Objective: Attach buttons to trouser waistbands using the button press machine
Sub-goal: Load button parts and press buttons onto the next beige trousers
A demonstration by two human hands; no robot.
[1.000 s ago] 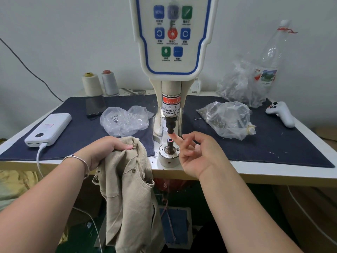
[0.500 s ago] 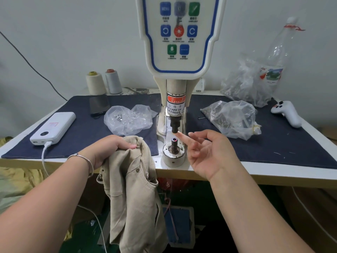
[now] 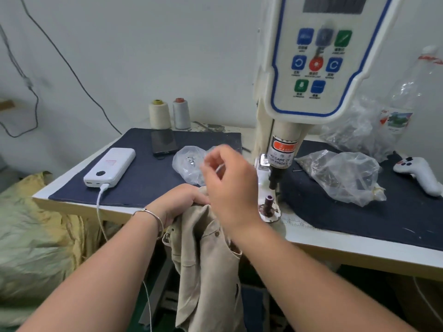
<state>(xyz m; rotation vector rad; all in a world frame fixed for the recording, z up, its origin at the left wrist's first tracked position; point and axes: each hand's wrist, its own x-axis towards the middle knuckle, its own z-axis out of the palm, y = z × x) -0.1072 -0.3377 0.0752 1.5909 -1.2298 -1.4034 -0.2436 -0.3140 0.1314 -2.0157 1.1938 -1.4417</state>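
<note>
Beige trousers [image 3: 206, 264] hang over the table's front edge, bunched at the waistband in my left hand [image 3: 182, 202]. My right hand [image 3: 230, 185] hovers, blurred, above a small clear bag of metal buttons [image 3: 189, 164], fingers loosely spread with nothing seen in them. To its right stands the button press machine [image 3: 318, 75]. The lower die [image 3: 269, 202] and the punch [image 3: 275, 176] above it are bare, with no cloth between them.
On the navy mat [image 3: 143, 183] lie a white power bank [image 3: 110, 167] with its cable, a phone [image 3: 164, 142] and a larger clear bag [image 3: 340, 173]. Two thread spools [image 3: 159, 113] stand behind it. A white handheld controller [image 3: 417, 173] and a plastic bottle [image 3: 407, 92] are far right. Yellowish fabric [image 3: 31, 236] is piled on the left.
My right hand has left the die and swung left, over the button bag. My head has turned left. The left hand still holds the trousers in the same place.
</note>
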